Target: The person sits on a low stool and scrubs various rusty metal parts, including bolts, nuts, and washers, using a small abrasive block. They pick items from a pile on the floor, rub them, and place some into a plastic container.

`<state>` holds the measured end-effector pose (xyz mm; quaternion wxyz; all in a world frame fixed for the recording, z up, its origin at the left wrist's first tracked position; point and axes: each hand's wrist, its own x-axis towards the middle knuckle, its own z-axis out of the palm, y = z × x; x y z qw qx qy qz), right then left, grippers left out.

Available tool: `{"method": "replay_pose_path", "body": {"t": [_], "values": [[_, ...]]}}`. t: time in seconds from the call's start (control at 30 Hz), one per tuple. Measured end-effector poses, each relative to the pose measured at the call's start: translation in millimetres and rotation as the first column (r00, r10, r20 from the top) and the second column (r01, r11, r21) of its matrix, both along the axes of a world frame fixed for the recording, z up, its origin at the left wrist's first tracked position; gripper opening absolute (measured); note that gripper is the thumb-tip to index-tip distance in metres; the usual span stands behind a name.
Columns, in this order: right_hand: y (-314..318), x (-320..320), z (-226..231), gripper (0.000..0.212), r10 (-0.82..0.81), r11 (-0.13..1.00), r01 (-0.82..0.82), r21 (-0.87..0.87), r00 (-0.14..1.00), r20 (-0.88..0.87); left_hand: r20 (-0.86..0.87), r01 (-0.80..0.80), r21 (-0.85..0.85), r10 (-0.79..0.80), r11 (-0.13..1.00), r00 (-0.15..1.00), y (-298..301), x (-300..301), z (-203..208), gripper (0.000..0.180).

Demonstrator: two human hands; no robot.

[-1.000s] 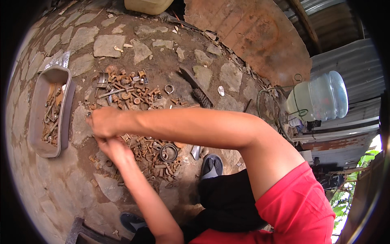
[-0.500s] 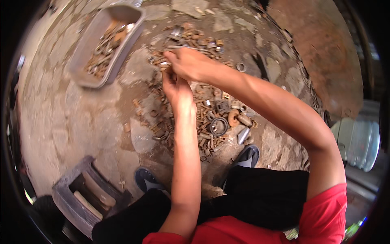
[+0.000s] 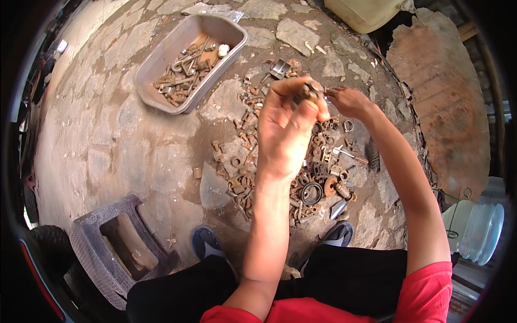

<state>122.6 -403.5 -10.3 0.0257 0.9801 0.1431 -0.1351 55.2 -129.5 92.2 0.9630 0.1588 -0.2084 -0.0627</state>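
My left hand is raised above the heap, with its fingers curled round a few small rusty metal pieces; their exact kind is blurred. Just right of it, my right hand is closed, fingertips pinched together at a small thin piece that I cannot make out. Beneath both hands spreads a heap of rusty bolts, nuts and fittings. A dark ring and a rusty round disc lie near its right side. At the far left, a grey plastic tub holds bolts and other metal pieces.
A dark plastic stool stands at the near left, by my left foot. A rusty sheet lies along the right, with a clear water bottle nearer me. At the top right sits a yellowish container. Uneven stone paving surrounds the heap.
My hands, close together over the far left of the heap before, are now farther right and apart. The whole view has shifted, so the tub appears farther right and lower.
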Motion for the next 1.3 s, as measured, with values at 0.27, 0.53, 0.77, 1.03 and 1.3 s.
{"method": "replay_pose_path", "body": {"t": [0.27,0.53,0.77,1.03,1.3], "values": [[24.9,0.0,34.5,0.045,-0.199,0.98,0.2,-0.025,0.944,-0.263,0.033,0.144,0.01,-0.144,0.99,0.989,-8.8,-23.3,9.2,0.045],[35.1,-0.3,32.6,0.049,-0.215,0.972,0.234,0.015,0.917,-0.336,0.071,0.27,-0.12,-0.263,0.955,0.962,-19.5,-24.2,-0.9,0.043],[62.9,-6.6,34.2,0.048,-0.206,0.943,0.253,0.218,0.955,-0.215,-0.571,0.14,0.3,0.06,0.944,0.818,-25.8,-5.4,-52.8,0.02],[168.1,-27.4,45.6,0.053,-0.231,0.666,0.533,0.522,0.812,-0.536,-0.488,0.056,0.755,0.503,0.654,0.713,-14.6,-6.2,-116.4,0.029],[189.7,-34.1,64.2,0.051,-0.246,0.666,0.516,0.538,0.833,-0.495,-0.462,0.119,0.823,0.533,0.555,0.708,-3.9,-0.6,-105.5,0.026]]}}
